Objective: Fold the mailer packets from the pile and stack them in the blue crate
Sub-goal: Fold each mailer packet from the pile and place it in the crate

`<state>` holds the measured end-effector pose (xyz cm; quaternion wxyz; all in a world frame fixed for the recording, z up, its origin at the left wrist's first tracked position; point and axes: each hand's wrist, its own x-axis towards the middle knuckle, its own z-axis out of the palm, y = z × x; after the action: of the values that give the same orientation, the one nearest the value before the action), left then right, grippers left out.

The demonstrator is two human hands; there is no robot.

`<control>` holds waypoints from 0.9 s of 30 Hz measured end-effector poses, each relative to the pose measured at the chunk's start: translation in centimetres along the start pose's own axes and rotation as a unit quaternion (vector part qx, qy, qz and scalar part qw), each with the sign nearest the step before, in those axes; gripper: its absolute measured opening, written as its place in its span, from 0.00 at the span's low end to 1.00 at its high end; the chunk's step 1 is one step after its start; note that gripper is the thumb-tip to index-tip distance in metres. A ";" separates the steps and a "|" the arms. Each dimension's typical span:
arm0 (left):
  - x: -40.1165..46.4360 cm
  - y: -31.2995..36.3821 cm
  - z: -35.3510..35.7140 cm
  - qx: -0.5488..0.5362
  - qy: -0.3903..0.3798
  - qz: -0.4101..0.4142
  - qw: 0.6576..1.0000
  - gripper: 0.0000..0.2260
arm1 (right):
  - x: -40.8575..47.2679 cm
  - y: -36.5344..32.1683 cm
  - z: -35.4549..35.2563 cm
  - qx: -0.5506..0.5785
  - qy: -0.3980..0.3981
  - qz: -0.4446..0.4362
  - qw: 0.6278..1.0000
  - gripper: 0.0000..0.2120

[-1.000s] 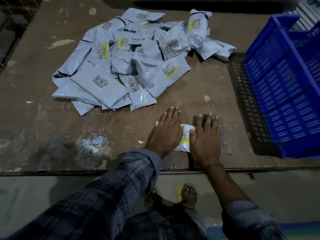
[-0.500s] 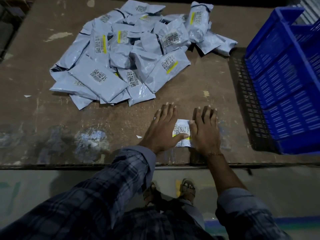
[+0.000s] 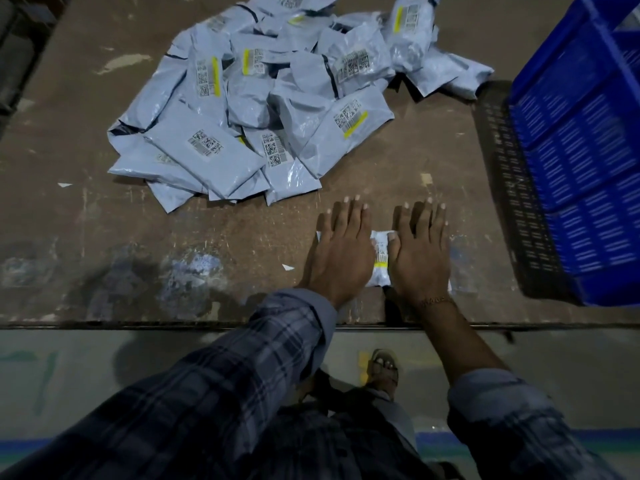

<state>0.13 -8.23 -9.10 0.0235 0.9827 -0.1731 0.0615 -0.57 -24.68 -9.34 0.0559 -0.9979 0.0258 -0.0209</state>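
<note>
One grey mailer packet [image 3: 380,261] with a barcode label and a yellow stripe lies flat near the table's front edge. My left hand [image 3: 341,251] and my right hand [image 3: 419,251] press down on it side by side, fingers straight, so only a strip of the packet shows between them. A pile of several grey mailer packets [image 3: 263,109] lies spread over the far middle of the table. The blue crate [image 3: 585,150] stands at the right edge, tilted; the part of its inside in view shows no packets.
The worn brown table [image 3: 104,244] has bare surface left of my hands and between pile and crate. Small white paper scraps [image 3: 287,267] lie on it. The table's front edge [image 3: 173,325] runs below my wrists, with the floor and a sandalled foot [image 3: 384,368] beneath.
My left hand has slid back onto the packet beside my right hand, so less of the label shows between them. The view has tipped slightly, shifting the pile upward in frame.
</note>
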 end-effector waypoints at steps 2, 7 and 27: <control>0.4 -0.1 0.5 -0.012 -0.014 -0.038 0.999 0.28 | -1.4 0.0 -0.1 0.013 0.013 -0.005 1.000 0.30; 0.5 0.5 0.2 -0.009 -0.015 -0.058 0.998 0.27 | -1.6 0.1 -0.4 0.011 0.003 -0.013 1.000 0.30; -0.5 -1.7 -1.7 -0.437 0.058 -0.179 0.880 0.35 | -3.6 3.2 -6.7 0.192 -0.012 0.030 0.981 0.18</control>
<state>0.10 -6.37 -7.51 0.4712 0.8815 -0.0019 0.0312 -4.67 -28.41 -3.22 0.2476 -0.9675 0.0510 -0.0117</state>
